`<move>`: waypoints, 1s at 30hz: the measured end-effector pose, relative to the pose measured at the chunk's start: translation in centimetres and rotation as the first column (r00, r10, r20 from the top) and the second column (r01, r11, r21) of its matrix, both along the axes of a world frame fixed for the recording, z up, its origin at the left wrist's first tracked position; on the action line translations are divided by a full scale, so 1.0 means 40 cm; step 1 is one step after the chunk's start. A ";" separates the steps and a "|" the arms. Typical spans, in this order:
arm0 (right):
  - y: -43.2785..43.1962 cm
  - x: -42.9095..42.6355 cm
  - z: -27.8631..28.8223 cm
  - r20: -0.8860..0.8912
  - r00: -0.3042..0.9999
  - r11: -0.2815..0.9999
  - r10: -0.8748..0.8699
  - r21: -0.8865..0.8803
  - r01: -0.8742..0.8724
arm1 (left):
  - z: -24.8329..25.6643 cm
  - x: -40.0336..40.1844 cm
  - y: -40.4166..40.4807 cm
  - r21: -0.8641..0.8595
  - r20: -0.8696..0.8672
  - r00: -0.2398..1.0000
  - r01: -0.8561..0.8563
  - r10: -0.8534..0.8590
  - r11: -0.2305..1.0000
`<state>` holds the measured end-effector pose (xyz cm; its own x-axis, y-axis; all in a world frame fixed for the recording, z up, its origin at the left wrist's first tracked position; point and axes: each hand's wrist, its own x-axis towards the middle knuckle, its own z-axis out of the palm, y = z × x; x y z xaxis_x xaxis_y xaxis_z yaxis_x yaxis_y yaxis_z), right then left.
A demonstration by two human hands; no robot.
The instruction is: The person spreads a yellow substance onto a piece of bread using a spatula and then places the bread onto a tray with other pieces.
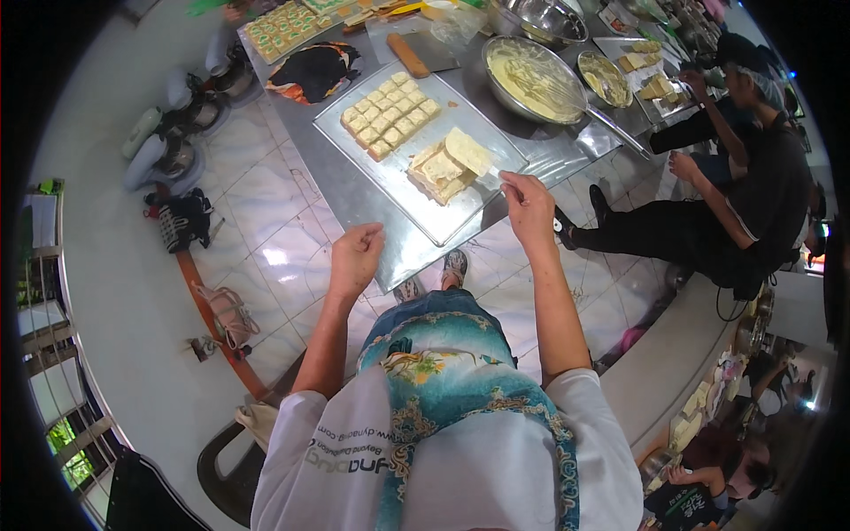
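Note:
My right hand (pixel 529 209) grips the handle of a spatula (pixel 470 152) whose blade is coated in pale cream. The blade rests over a cream-topped block of cake (pixel 438 174) near the front of a metal tray (pixel 441 242). Farther back on the same tray sits a slab of cake cut into small cream-topped squares (pixel 388 116). My left hand (pixel 358 255) is loosely curled above the table edge, left of the tray; its fingers look closed and nothing shows in it.
A steel bowl of cream (pixel 534 79) with a whisk (pixel 614 129) stands behind right, beside a smaller bowl (pixel 604 81). A wooden-handled scraper (pixel 408 56), a dark cloth (pixel 313 72) and decorated cake squares (pixel 282 33) lie farther back. A person in black (pixel 744 186) sits at right.

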<state>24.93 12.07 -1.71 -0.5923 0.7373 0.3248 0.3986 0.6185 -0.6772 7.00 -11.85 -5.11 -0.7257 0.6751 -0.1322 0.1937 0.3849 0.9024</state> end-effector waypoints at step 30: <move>-0.063 0.010 -0.004 0.011 0.994 0.992 0.110 -0.067 -0.109 | -0.009 -0.002 -0.065 -0.028 0.060 0.993 -0.096 0.098 0.995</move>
